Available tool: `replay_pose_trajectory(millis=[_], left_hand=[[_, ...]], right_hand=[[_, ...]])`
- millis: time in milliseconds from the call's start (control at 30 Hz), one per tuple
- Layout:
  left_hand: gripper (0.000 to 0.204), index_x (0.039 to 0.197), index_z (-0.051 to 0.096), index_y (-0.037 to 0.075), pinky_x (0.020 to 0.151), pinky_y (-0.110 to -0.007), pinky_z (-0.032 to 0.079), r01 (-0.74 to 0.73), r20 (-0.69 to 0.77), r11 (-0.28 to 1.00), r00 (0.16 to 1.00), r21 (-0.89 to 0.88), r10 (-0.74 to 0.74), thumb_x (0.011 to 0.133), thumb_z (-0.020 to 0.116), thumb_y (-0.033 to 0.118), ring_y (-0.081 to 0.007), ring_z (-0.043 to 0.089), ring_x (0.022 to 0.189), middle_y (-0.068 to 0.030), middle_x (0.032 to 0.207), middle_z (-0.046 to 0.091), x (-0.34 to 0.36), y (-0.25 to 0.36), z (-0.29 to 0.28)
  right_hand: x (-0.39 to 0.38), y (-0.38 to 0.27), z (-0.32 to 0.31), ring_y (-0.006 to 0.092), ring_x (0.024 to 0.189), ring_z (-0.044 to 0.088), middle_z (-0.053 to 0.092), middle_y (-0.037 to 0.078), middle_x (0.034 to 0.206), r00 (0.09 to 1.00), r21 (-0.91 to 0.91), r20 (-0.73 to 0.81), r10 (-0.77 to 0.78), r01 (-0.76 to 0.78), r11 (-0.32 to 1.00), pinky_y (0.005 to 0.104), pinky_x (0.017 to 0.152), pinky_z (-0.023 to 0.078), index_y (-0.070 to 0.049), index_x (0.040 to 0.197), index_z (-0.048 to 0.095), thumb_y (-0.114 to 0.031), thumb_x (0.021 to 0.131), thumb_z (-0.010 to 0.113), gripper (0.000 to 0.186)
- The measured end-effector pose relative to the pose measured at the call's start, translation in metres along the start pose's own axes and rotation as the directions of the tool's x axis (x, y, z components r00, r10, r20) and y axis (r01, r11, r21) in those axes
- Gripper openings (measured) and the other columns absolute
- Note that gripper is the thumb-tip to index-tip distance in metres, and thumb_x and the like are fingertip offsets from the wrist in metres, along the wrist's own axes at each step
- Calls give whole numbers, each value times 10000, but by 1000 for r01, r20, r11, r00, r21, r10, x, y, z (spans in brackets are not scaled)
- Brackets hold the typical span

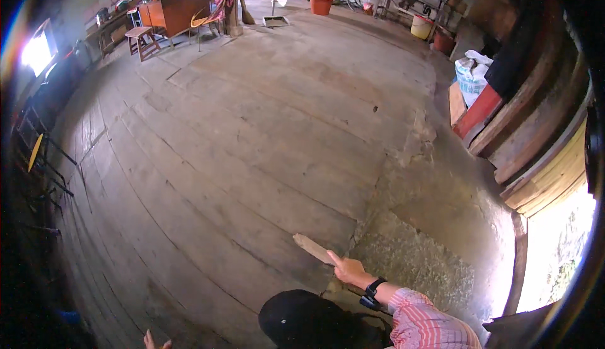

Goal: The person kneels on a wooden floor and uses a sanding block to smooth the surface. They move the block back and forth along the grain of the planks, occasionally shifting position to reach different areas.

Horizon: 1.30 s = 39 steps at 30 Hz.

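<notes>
My right hand [350, 269] is closed round one end of a flat, pale wooden stick [313, 248], which points away to the left above the floor. That wrist has a black watch, and the sleeve is pink-and-white checked. Just left of the forearm is a rounded black thing [296, 319]; I cannot tell its kind. Only some fingertips of my left hand [156, 341] show at the lower edge, spread apart with nothing seen in them.
A bright doorway [558, 254] opens at the right, near a white sack [472, 75]. Far off are an orange bucket [321, 5], a dustpan [275, 21], a wooden desk [179, 12] and a stool [143, 41]. Dark metal frames [57, 176] line the left.
</notes>
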<state>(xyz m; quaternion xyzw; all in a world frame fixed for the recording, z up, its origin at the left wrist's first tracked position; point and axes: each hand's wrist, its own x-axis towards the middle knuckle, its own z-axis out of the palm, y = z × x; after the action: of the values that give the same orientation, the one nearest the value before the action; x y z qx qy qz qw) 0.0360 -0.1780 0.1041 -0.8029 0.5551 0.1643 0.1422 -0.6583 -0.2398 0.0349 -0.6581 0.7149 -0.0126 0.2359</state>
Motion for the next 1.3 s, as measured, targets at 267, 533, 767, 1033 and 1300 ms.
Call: replay_pose_trajectory(millis=[267, 533, 767, 1033, 1300], left_hand=[[854, 1449, 188, 77, 986, -450, 384, 64, -79, 978, 994, -199, -81, 823, 633, 451, -316, 414, 1258, -236, 1456, 251, -77, 31, -26], [891, 1440, 191, 58, 987, -453, 377, 98, -39, 953, 993, -285, -114, 791, 661, 449, -333, 400, 1259, -241, 1450, 252, -125, 30, -21], [923, 1431, 194, 41, 988, -456, 372, 132, -10, 949, 990, -287, -141, 763, 685, 446, -348, 388, 1261, -245, 1445, 253, -142, 47, -35], [960, 1422, 197, 21, 989, -459, 365, 193, 33, 942, 981, -275, -191, 731, 713, 443, -364, 374, 1262, -250, 1439, 255, -158, 64, -54], [997, 1412, 200, 2, 990, -462, 358, 233, 75, 943, 972, -239, -221, 699, 741, 441, -381, 361, 1264, -255, 1433, 256, -165, 87, -83]], right_hand=[[-7, -5, 6, 407, 689, 606, 613, 231, 794, 997, 60, -42, 60, -57, 997, 502, 608, 487, -224, 1422, 262, -209, 799, 522, 675], [29, -11, 19, 411, 688, 595, 551, 212, 877, 988, -4, -134, -73, 73, 997, 493, 598, 499, -244, 1419, 277, -289, 809, 571, 679], [38, 7, 8, 416, 726, 600, 552, 213, 926, 986, -41, -162, -37, 31, 999, 495, 622, 504, -285, 1381, 344, -388, 838, 556, 593], [67, 13, -5, 372, 640, 606, 557, 188, 816, 978, -160, -46, -201, 192, 968, 448, 550, 510, -261, 1361, 391, -367, 886, 527, 505], [275, -122, -16, 348, 650, 626, 595, 208, 743, 914, -47, -188, -360, 358, 932, 438, 548, 505, -205, 1323, 449, -311, 867, 563, 482]])
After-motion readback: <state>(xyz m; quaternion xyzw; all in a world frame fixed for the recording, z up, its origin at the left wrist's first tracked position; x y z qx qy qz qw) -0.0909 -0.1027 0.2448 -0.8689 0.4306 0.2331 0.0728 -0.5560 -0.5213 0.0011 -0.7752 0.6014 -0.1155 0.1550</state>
